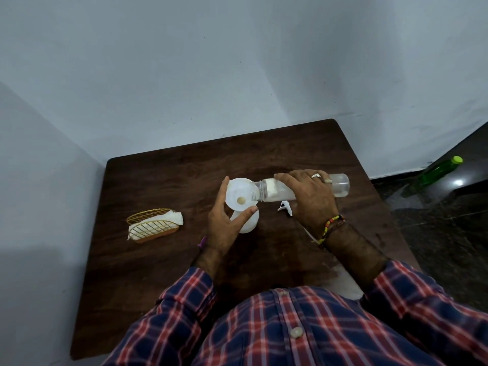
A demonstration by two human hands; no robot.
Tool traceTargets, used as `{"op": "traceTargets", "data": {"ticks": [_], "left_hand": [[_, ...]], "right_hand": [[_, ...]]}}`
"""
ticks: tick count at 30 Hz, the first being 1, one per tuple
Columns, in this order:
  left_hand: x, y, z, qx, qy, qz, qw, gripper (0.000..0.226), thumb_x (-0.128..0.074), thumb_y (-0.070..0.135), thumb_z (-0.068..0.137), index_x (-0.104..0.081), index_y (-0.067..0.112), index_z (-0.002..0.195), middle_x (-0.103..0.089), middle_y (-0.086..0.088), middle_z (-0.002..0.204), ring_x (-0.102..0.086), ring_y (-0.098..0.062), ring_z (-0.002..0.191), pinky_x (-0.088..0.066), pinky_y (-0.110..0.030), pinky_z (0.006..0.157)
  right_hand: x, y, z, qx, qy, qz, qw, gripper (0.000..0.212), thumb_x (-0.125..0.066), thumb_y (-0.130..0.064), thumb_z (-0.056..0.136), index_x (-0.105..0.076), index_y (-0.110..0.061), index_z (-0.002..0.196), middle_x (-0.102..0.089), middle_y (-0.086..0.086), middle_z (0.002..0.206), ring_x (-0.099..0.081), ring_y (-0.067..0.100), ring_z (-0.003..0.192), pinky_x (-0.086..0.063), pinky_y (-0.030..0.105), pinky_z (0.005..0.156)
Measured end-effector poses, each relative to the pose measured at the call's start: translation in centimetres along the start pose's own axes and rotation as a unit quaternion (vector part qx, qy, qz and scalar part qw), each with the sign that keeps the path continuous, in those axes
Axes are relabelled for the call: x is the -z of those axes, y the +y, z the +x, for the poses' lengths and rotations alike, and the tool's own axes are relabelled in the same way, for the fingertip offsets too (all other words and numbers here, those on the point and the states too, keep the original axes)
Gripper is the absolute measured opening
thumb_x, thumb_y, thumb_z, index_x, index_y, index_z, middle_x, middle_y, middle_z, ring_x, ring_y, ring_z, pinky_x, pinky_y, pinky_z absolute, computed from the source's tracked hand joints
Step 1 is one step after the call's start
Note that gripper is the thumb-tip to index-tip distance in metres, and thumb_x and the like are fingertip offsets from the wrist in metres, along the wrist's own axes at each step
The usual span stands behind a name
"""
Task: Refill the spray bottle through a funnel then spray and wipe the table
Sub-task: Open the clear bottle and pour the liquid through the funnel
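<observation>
A white funnel (239, 196) stands in the neck of a white spray bottle (249, 223) near the middle of the dark wooden table (158, 260). My left hand (224, 223) wraps around the funnel's rim and the bottle below it. My right hand (309, 196) grips a clear plastic bottle (340, 184), tipped on its side with its open mouth over the funnel. The white spray head (285, 207) lies on the table, partly hidden under my right hand.
A gold wire holder with white napkins (154, 225) sits at the left of the table. A green bottle (438, 171) stands on the dark floor at the right. White walls close in behind and at the left.
</observation>
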State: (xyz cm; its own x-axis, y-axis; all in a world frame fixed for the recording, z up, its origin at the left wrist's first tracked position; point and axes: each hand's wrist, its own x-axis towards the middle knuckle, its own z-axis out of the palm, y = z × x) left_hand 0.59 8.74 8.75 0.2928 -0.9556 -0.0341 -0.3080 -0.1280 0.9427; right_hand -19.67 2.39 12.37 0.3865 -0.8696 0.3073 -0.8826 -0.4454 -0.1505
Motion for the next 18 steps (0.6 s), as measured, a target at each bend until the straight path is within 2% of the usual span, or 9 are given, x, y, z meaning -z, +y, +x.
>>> {"op": "traceTargets", "data": {"ticks": [2, 6, 9, 15, 18], "left_hand": [[0.01, 0.01, -0.02, 0.0, 0.001, -0.001, 1.0, 0.1, -0.08, 0.056, 0.068, -0.03, 0.034, 0.152, -0.041, 0.01, 0.153, -0.041, -0.009, 0.139, -0.044, -0.048, 0.108], [-0.01, -0.01, -0.02, -0.004, 0.001, 0.004, 1.0, 0.099, -0.083, 0.048, 0.071, -0.03, 0.031, 0.153, -0.04, 0.008, 0.154, -0.04, -0.01, 0.139, -0.044, -0.048, 0.109], [-0.01, 0.0, -0.02, 0.0, 0.0, 0.0, 1.0, 0.101, -0.08, 0.054, 0.069, -0.029, 0.032, 0.153, -0.04, 0.01, 0.154, -0.04, -0.009, 0.139, -0.044, -0.049, 0.109], [-0.08, -0.08, 0.06, -0.004, 0.0, 0.011, 1.0, 0.097, -0.083, 0.04, 0.074, -0.029, 0.027, 0.154, -0.039, 0.006, 0.155, -0.04, -0.011, 0.139, -0.042, -0.046, 0.111], [-0.09, 0.02, 0.11, -0.007, 0.0, 0.02, 1.0, 0.098, -0.082, 0.042, 0.073, -0.029, 0.026, 0.154, -0.039, 0.005, 0.155, -0.039, -0.011, 0.139, -0.041, -0.045, 0.112]], "right_hand": [[0.04, 0.02, 0.01, 0.0, 0.0, -0.003, 1.0, 0.069, -0.083, -0.014, 0.061, -0.06, -0.029, 0.125, -0.068, -0.001, 0.109, -0.063, 0.028, 0.103, -0.04, 0.048, 0.097], [0.01, -0.02, 0.04, -0.002, -0.001, -0.002, 1.0, 0.068, -0.082, -0.012, 0.062, -0.06, -0.029, 0.125, -0.068, 0.0, 0.11, -0.064, 0.029, 0.103, -0.04, 0.049, 0.098], [0.06, -0.06, 0.04, -0.003, -0.002, 0.0, 1.0, 0.069, -0.082, -0.013, 0.061, -0.061, -0.029, 0.124, -0.068, 0.0, 0.109, -0.063, 0.028, 0.102, -0.04, 0.048, 0.097], [0.05, -0.08, 0.01, -0.005, -0.006, 0.001, 1.0, 0.07, -0.083, -0.013, 0.061, -0.06, -0.029, 0.125, -0.067, -0.001, 0.109, -0.063, 0.028, 0.104, -0.039, 0.049, 0.098], [0.1, -0.04, 0.06, -0.005, -0.006, -0.002, 1.0, 0.07, -0.083, -0.013, 0.061, -0.06, -0.029, 0.125, -0.067, 0.0, 0.109, -0.063, 0.028, 0.104, -0.04, 0.05, 0.098]]}}
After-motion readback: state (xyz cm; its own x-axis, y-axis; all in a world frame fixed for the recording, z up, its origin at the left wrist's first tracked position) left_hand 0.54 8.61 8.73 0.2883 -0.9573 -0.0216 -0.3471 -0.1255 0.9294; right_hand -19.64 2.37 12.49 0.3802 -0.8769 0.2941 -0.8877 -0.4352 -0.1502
